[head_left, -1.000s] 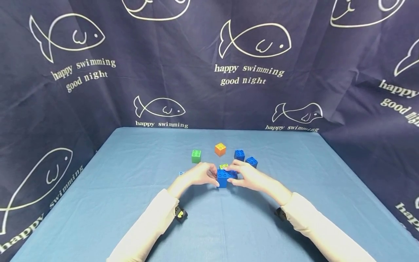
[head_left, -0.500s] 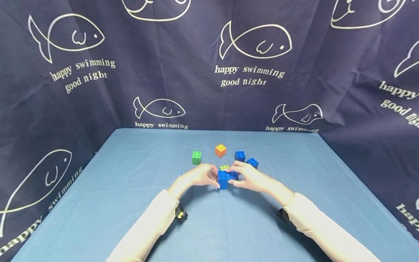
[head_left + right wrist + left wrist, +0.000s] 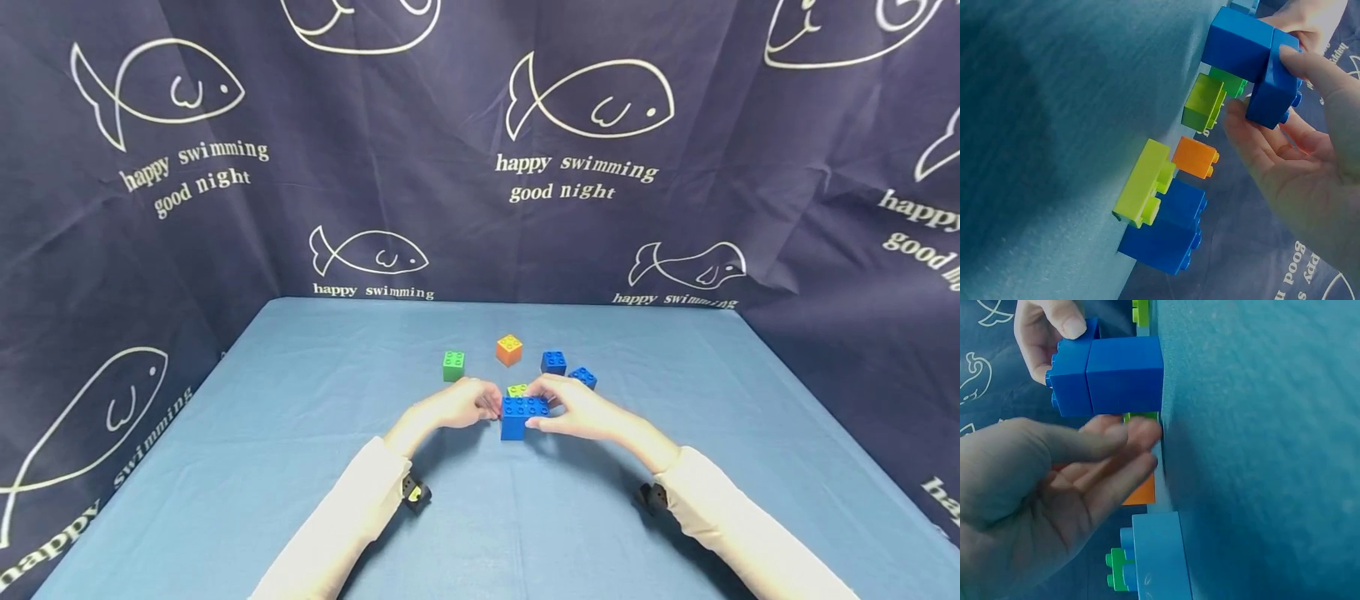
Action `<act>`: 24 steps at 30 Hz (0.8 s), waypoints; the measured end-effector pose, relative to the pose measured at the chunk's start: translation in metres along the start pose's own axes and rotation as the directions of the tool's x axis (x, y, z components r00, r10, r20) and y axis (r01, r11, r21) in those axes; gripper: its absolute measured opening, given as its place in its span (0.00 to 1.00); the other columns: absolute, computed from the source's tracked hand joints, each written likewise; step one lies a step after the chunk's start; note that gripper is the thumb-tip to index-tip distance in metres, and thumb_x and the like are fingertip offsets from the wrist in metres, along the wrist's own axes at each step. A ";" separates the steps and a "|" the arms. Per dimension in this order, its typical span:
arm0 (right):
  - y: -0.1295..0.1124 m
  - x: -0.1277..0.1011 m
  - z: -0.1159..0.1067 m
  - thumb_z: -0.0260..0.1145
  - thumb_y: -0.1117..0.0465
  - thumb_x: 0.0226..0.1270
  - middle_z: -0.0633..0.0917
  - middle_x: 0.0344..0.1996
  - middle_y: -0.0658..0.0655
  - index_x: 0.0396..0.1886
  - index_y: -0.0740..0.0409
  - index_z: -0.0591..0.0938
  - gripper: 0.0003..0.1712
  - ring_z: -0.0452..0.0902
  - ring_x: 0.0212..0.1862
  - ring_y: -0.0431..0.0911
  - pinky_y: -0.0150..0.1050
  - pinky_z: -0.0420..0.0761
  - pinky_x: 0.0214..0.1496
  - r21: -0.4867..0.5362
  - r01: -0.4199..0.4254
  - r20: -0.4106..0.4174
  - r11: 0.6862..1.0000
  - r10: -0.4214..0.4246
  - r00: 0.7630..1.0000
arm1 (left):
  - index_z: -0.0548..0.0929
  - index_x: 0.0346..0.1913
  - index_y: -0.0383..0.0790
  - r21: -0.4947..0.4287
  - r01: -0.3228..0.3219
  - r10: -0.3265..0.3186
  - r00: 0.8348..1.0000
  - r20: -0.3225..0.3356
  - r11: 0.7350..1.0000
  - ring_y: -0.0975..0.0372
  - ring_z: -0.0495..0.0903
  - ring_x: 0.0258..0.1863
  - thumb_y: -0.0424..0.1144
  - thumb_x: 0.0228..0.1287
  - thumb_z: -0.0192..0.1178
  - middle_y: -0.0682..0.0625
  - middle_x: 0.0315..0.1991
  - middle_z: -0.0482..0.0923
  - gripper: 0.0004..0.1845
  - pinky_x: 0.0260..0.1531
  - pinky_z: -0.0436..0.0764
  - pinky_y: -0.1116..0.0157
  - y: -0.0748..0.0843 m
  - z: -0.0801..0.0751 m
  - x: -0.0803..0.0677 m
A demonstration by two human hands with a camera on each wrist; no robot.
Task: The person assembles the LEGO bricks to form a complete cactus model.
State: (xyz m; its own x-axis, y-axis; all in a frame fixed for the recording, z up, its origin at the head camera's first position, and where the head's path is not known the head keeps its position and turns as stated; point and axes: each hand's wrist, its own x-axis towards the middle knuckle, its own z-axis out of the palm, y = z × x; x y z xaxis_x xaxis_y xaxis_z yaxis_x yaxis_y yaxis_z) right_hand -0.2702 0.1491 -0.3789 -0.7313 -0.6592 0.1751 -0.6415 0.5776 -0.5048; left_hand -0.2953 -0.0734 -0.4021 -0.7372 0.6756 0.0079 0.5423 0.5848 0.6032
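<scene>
A long flat blue brick (image 3: 525, 406) lies across the top of a taller blue brick (image 3: 1125, 375), and its right end juts out past the brick beneath. My right hand (image 3: 576, 410) pinches that end, thumb on the near side, fingers on the far side. Just left of the pair is my left hand (image 3: 459, 404), its thumb and fingers loosely bent with nothing held; in the left wrist view its fingertips (image 3: 1147, 431) are close to the lower brick. Behind the stack, a lime-green brick (image 3: 517, 390) is partly hidden.
Farther back stand a green brick (image 3: 453, 367), an orange brick (image 3: 508, 351) and two blue bricks, one (image 3: 553, 362) left of the other (image 3: 583, 377). A light blue brick (image 3: 1160, 556) is near my left hand. Another lime-green brick (image 3: 1144, 181) shows in the right wrist view.
My left thumb and fingers have come off the lower blue brick and drawn slightly left. The right hand keeps its pinch on the upper brick.
</scene>
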 end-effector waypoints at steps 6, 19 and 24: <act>0.002 -0.001 0.001 0.67 0.51 0.50 0.79 0.39 0.51 0.42 0.54 0.75 0.21 0.74 0.40 0.43 0.34 0.78 0.39 0.044 -0.012 0.004 0.999 0.012 1.000 | 0.78 0.36 0.39 0.035 0.035 -0.031 0.994 -0.102 0.999 0.63 0.79 0.36 0.31 0.54 0.58 0.50 0.34 0.81 0.06 0.38 0.76 0.70 0.000 -0.003 0.006; 0.004 0.000 -0.001 0.67 0.49 0.49 0.80 0.39 0.50 0.42 0.54 0.75 0.22 0.74 0.37 0.40 0.32 0.78 0.39 0.034 0.008 0.002 0.999 -0.008 1.000 | 0.75 0.42 0.34 -0.034 0.075 -0.079 0.986 -0.148 0.997 0.58 0.80 0.36 0.34 0.48 0.63 0.45 0.38 0.80 0.16 0.37 0.77 0.68 -0.001 -0.006 0.020; 0.002 -0.002 -0.001 0.67 0.50 0.49 0.80 0.38 0.50 0.42 0.54 0.75 0.22 0.75 0.37 0.40 0.33 0.78 0.38 0.024 0.006 0.002 1.000 -0.006 1.000 | 0.75 0.42 0.34 -0.037 0.080 -0.084 0.985 -0.149 0.996 0.58 0.80 0.36 0.33 0.47 0.64 0.44 0.38 0.80 0.17 0.36 0.77 0.69 -0.001 -0.004 0.024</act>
State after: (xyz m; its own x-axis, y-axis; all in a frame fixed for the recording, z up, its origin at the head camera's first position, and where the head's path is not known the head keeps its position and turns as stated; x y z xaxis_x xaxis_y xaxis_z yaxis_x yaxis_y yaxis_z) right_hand -0.2706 0.1519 -0.3793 -0.7269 -0.6637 0.1764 -0.6402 0.5622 -0.5235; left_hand -0.3153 -0.0594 -0.3988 -0.8321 0.5495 0.0755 0.4665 0.6196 0.6312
